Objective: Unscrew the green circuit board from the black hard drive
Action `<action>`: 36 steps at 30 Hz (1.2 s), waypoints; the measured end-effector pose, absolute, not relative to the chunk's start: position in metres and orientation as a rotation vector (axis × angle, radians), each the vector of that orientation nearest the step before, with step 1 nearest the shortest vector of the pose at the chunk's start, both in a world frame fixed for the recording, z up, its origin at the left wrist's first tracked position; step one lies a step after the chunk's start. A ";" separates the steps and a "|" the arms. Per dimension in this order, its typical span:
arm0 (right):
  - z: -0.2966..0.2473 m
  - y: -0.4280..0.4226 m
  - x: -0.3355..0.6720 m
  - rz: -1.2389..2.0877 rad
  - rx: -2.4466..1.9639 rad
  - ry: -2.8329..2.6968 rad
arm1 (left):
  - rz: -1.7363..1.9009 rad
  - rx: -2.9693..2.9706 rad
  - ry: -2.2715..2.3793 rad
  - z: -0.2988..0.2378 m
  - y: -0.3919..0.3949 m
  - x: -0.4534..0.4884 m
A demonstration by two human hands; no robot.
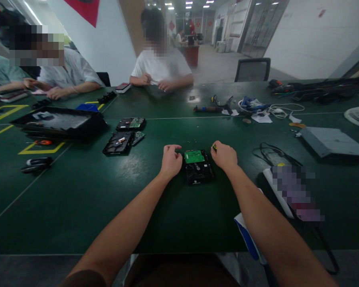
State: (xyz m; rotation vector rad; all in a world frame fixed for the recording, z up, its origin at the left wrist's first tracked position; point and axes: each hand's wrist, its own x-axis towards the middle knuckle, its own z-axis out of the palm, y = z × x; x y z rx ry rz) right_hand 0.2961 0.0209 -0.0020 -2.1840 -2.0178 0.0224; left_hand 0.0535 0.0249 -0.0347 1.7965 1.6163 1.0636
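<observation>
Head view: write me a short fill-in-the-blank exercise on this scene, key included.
The hard drive lies ____ the left hand and the right hand.
Its circuit board is coloured ____.
In the picture, the black tray is to the ____ of the drive.
Missing words: between; green; left.

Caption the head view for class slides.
Bare left hand and right hand flank a black rectangular hard drive with green circuit board.

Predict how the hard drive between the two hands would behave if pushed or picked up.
The hard drive is probably stiff and rather heavy for its size, given its solid, boxy casing. Lying flat on the table, it would likely slide rather than roll or tip. Its exposed green circuit board may be fragile.
</observation>
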 end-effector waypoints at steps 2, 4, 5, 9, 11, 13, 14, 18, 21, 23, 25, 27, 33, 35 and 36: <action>-0.003 0.023 0.293 0.020 -2.215 -1.990 | 1.071 1.804 1.626 -0.034 0.024 0.055; -0.004 0.027 0.292 0.036 -2.218 -1.971 | 1.071 1.800 1.636 -0.033 0.024 0.056; -0.004 0.028 0.292 0.057 -2.225 -1.956 | 1.066 1.798 1.638 -0.033 0.024 0.056; -0.002 0.040 0.299 0.198 -2.290 -1.858 | 1.052 1.796 1.641 -0.032 0.024 0.056; -0.001 0.047 0.302 0.217 -2.310 -1.839 | 1.051 1.799 1.642 -0.031 0.024 0.056; -0.001 0.053 0.305 0.226 -2.328 -1.826 | 1.045 1.802 1.644 -0.032 0.024 0.056; -0.002 0.056 0.306 0.227 -2.334 -1.823 | 1.039 1.805 1.649 -0.032 0.025 0.056; -0.006 0.063 0.309 0.225 -2.338 -1.820 | 1.039 1.828 1.692 -0.033 0.028 0.057; -0.006 0.067 0.313 0.248 -2.337 -1.818 | 1.041 1.793 1.701 -0.029 0.034 0.058; -0.006 0.070 0.316 0.271 -2.345 -1.803 | 0.991 1.812 1.682 -0.023 0.041 0.059; -0.005 0.073 0.317 0.288 -2.356 -1.781 | 0.864 1.954 1.618 -0.015 0.053 0.060; -0.005 0.074 0.317 0.295 -2.364 -1.760 | 0.736 2.117 1.545 -0.006 0.069 0.063; -0.006 0.074 0.316 0.303 -2.372 -1.720 | 0.477 2.521 1.457 0.003 0.120 0.086; -0.006 0.075 0.317 0.306 -2.363 -1.718 | 0.450 2.561 1.426 0.000 0.130 0.094; -0.006 0.075 0.318 0.308 -2.357 -1.719 | 0.441 2.571 1.419 -0.001 0.133 0.097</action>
